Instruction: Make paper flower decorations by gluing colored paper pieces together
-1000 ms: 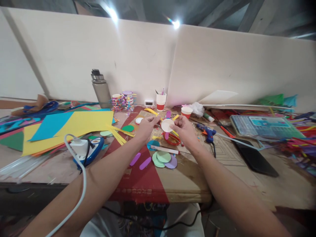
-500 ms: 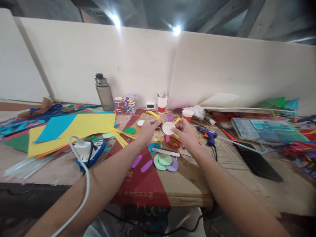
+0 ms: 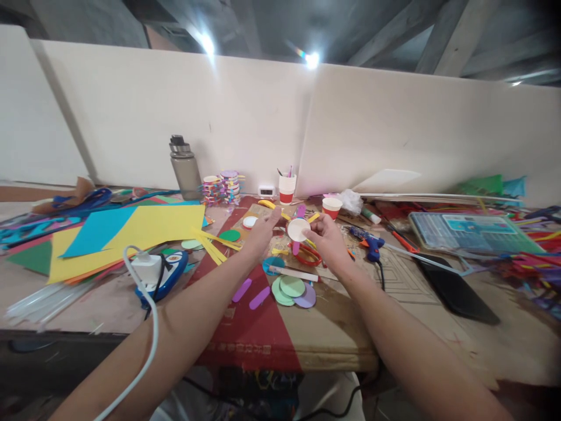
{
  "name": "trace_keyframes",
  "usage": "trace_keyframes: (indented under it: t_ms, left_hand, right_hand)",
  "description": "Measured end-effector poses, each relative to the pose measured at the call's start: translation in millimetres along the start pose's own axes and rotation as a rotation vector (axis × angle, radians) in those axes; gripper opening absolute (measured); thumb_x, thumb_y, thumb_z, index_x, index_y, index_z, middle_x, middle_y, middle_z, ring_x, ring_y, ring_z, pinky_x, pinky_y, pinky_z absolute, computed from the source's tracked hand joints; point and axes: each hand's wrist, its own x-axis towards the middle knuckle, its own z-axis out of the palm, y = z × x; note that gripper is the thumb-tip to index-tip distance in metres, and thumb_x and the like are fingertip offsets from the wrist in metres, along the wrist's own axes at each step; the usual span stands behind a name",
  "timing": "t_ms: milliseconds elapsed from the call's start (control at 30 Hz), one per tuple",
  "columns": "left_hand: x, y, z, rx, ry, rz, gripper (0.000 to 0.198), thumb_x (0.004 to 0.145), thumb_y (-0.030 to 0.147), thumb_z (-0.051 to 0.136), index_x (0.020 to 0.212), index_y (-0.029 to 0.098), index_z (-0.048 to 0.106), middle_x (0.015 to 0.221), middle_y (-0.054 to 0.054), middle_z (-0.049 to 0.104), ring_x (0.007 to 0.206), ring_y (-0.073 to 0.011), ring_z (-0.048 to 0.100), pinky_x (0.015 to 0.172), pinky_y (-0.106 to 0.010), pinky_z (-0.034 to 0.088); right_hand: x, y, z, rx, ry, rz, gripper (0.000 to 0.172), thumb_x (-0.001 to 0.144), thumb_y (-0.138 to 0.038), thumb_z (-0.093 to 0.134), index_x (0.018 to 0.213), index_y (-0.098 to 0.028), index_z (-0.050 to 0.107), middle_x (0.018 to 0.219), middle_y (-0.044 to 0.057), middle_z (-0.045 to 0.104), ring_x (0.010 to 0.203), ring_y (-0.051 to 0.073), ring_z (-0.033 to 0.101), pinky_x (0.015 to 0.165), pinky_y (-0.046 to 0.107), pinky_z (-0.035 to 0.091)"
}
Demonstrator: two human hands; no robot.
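Note:
My right hand (image 3: 326,238) is closed on a white paper disc (image 3: 298,230) at its right side, thumb on the face. Purple strips stick out at the disc's top and bottom, and yellow strips at its left and right. My left hand (image 3: 262,233) is just left of the disc, fingers stretched out near the left yellow strip (image 3: 284,216); no clear grip on it shows. Below the disc lie red-handled scissors (image 3: 308,255), a white marker (image 3: 295,273), a blue disc (image 3: 273,265) and several pale green discs (image 3: 291,286) with a lilac disc (image 3: 307,296).
A blue glue gun (image 3: 372,247), a black phone (image 3: 456,289) and a clear plastic case (image 3: 468,231) lie right. Yellow sheets (image 3: 144,234) and a power strip (image 3: 173,272) with a white cable are left. A bottle (image 3: 186,169), stacked discs (image 3: 229,186) and paper cups (image 3: 287,190) stand behind.
The fingers of my left hand have drawn slightly left, away from the yellow strip they were pinching. My right hand still holds the disc in nearly the same place.

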Motion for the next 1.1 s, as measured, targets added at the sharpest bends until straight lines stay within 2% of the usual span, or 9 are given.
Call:
trace_keyframes:
  t_ms: [100,267,500,633,833,967,1100]
  left_hand:
    - [1.0,-1.9,-0.6,0.027,0.001,-0.031,0.049,0.071,0.062,0.062,0.068,0.014,0.066,0.075,-0.006,0.066,0.071,-0.0161,0.056,0.07,-0.031,0.045]
    - [1.0,-4.9,-1.7,0.063,-0.064,-0.024,0.043,0.066,0.055,0.07,0.075,0.013,0.07,0.074,-0.005,0.066,0.069,-0.014,0.054,0.071,-0.029,0.044]
    - [0.1,-7.8,0.9,0.07,-0.025,-0.006,0.04,0.063,0.054,0.073,0.068,0.014,0.069,0.068,-0.003,0.065,0.067,-0.0137,0.054,0.072,-0.029,0.043]
    - [0.1,-9.5,1.0,0.077,-0.016,0.004,0.04,0.064,0.053,0.072,0.067,0.014,0.069,0.07,-0.003,0.065,0.069,-0.0145,0.055,0.073,-0.029,0.044]
    - [-0.4,-10.0,-0.2,0.042,-0.073,-0.049,0.045,0.068,0.057,0.068,0.074,0.013,0.068,0.076,-0.005,0.065,0.073,-0.0148,0.056,0.071,-0.028,0.043]
    - [-0.8,-11.8,-0.5,0.032,-0.12,-0.032,0.038,0.058,0.047,0.08,0.074,0.015,0.066,0.072,0.0,0.063,0.071,-0.0123,0.055,0.072,-0.026,0.042]
    - [0.4,-15.4,-1.5,0.03,-0.13,-0.014,0.036,0.058,0.044,0.08,0.076,0.015,0.068,0.071,0.0,0.064,0.072,-0.0127,0.056,0.072,-0.025,0.042]
  right_hand:
    - [-1.1,-1.8,0.6,-0.015,-0.003,-0.007,0.033,0.067,-0.033,0.064,0.09,-0.022,0.044,0.068,-0.006,0.053,0.062,0.014,0.05,0.062,0.028,0.037]
    - [-2.5,-2.0,2.2,-0.016,0.001,-0.027,0.035,0.067,-0.031,0.064,0.094,-0.022,0.044,0.066,-0.006,0.053,0.062,0.014,0.05,0.061,0.029,0.038]
    - [-2.7,0.3,2.9,-0.012,0.047,-0.02,0.039,0.067,-0.031,0.063,0.099,-0.022,0.041,0.068,-0.007,0.053,0.062,0.013,0.05,0.062,0.029,0.04]
    - [-1.6,1.3,3.0,0.008,0.058,-0.006,0.041,0.066,-0.03,0.064,0.099,-0.021,0.041,0.066,-0.008,0.051,0.062,0.013,0.05,0.063,0.028,0.039]
    - [2.2,8.0,0.9,0.021,0.054,0.023,0.043,0.064,-0.033,0.065,0.098,-0.02,0.042,0.066,-0.008,0.052,0.062,0.013,0.049,0.062,0.028,0.038]
    - [4.3,10.6,0.7,0.062,0.034,0.017,0.044,0.063,-0.034,0.067,0.096,-0.022,0.041,0.067,-0.007,0.052,0.064,0.013,0.051,0.064,0.029,0.04]
    - [5.1,11.5,1.5,0.073,0.04,0.018,0.046,0.063,-0.035,0.068,0.097,-0.022,0.041,0.074,-0.005,0.057,0.071,0.015,0.055,0.068,0.031,0.043]
